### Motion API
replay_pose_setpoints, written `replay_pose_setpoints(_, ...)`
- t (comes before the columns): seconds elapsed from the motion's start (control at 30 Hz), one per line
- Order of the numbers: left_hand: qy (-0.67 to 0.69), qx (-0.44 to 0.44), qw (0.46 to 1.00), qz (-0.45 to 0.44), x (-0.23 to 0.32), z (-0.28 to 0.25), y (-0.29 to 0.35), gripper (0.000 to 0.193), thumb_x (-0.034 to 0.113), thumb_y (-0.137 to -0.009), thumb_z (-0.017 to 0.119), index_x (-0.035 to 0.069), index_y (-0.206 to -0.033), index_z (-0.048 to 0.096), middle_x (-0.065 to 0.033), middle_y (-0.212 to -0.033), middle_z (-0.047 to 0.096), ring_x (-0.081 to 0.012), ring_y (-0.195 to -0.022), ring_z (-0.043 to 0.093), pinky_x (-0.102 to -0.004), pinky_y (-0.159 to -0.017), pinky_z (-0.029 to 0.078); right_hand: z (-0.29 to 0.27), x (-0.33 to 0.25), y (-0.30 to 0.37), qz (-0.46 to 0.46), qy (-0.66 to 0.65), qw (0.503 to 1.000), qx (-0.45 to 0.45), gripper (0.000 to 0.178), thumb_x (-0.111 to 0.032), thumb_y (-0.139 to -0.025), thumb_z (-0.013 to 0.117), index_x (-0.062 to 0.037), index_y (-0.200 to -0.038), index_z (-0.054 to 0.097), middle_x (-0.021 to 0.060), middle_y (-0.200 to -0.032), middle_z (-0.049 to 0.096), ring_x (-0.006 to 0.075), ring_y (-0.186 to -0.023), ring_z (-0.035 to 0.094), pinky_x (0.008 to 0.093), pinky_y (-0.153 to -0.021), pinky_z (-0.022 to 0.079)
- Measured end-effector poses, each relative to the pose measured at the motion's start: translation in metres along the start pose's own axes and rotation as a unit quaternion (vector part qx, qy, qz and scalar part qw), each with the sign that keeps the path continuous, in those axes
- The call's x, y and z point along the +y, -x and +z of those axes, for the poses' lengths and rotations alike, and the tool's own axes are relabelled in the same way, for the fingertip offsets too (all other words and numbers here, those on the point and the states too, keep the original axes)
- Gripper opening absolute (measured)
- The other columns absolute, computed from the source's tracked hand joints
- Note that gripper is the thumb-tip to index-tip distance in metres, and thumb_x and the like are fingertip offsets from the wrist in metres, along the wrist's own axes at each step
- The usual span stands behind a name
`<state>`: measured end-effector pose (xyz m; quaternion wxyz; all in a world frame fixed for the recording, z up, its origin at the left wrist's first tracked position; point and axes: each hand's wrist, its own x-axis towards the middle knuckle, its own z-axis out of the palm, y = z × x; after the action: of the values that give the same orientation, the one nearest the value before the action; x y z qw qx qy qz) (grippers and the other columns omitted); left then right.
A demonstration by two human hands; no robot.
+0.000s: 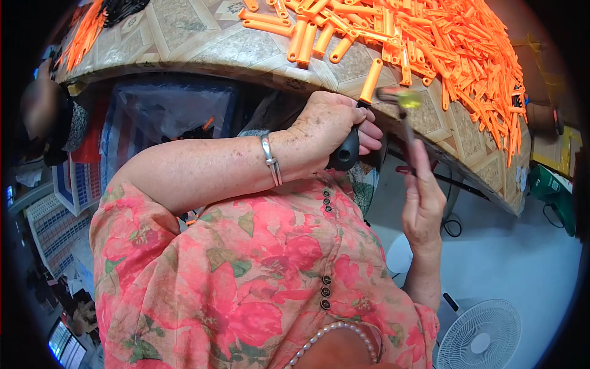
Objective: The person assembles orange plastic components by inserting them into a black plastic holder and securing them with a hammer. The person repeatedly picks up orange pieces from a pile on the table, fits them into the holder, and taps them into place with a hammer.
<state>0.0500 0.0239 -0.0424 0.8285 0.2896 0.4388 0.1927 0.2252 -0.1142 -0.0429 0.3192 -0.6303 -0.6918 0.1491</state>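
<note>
Nearest the camera, a pearl necklace [315,336] is worn above a flowered shirt [258,270]. A black handle [345,152] is gripped by the left hand [335,126] between thumb and curled fingers, just off the counter's near edge. An orange strip [371,81] is joined to the handle's far end and is pointed away over that edge; whether the counter is touched by it cannot be told. A hammer [410,138] is grasped by the right hand [424,200], its yellow-tipped head blurred beside the strip, with only a narrow gap left between them.

Beyond the hands, the patterned counter [233,52] is bordered by a curved edge, with a broad stretch of its surface shown to the left and a narrower band ahead. On its right half, a pile of orange strips [455,43] is spread, stray pieces being pointed toward the edge. Farther left, a black bundle [123,9] is placed near more orange pieces. Below the counter's edge, pale floor [498,246] is seen on the right, bounded by a green box [549,190] and a white fan [480,341]; the left side is crowded by a plastic-lined crate [169,104].
</note>
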Motion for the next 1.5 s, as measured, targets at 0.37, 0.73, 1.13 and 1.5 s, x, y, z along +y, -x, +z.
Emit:
replay_pose_setpoints(0.37, 0.005, -0.004, 1.000, 0.009, -0.001, 0.000, 0.000, 0.021, 0.010, -0.097, 0.050, -0.008, -0.104, 0.057, -0.0194, -0.090, 0.068, -0.0243, -0.076, 0.071, -0.0322, -0.065, 0.059, -0.004, -0.007, -0.003, -0.008, 0.012, 1.000, 0.022, 0.066, 0.010, -0.085, 0.051, -0.0162, -0.145, 0.044, 0.0165, -0.098, 0.064, 0.0299, -0.077, 0.063, 0.0380, -0.070, 0.052)
replay_pose_setpoints(0.73, 0.016, -0.003, 1.000, 0.000, -0.002, -0.001, 0.002, 0.020, 0.010, -0.097, 0.049, -0.007, -0.103, 0.058, -0.0188, -0.091, 0.068, -0.0249, -0.077, 0.070, -0.0323, -0.065, 0.059, 0.000, -0.002, -0.007, -0.023, 0.020, 0.999, 0.030, 0.065, 0.009, -0.084, 0.052, -0.0150, -0.144, 0.045, 0.0144, -0.088, 0.061, 0.0306, -0.071, 0.060, 0.0378, -0.067, 0.050)
replay_pose_setpoints(1.13, 0.037, -0.015, 0.999, 0.012, -0.004, -0.003, -0.001, 0.020, 0.009, -0.098, 0.049, -0.007, -0.105, 0.057, -0.0182, -0.091, 0.068, -0.0256, -0.077, 0.070, -0.0325, -0.066, 0.059, 0.003, 0.000, -0.002, -0.006, 0.011, 0.999, 0.050, 0.053, 0.005, -0.091, 0.051, -0.0067, -0.142, 0.047, 0.0165, -0.112, 0.064, 0.0260, -0.090, 0.066, 0.0335, -0.077, 0.052)
replay_pose_setpoints(1.5, 0.032, -0.019, 0.999, 0.013, -0.004, -0.004, -0.002, 0.020, 0.009, -0.097, 0.050, -0.008, -0.104, 0.057, -0.0189, -0.091, 0.068, -0.0256, -0.078, 0.071, -0.0324, -0.066, 0.059, 0.000, -0.012, -0.004, -0.008, 0.010, 1.000, 0.020, 0.057, 0.007, -0.088, 0.051, -0.0124, -0.142, 0.047, 0.0184, -0.103, 0.065, 0.0328, -0.082, 0.064, 0.0395, -0.074, 0.051)
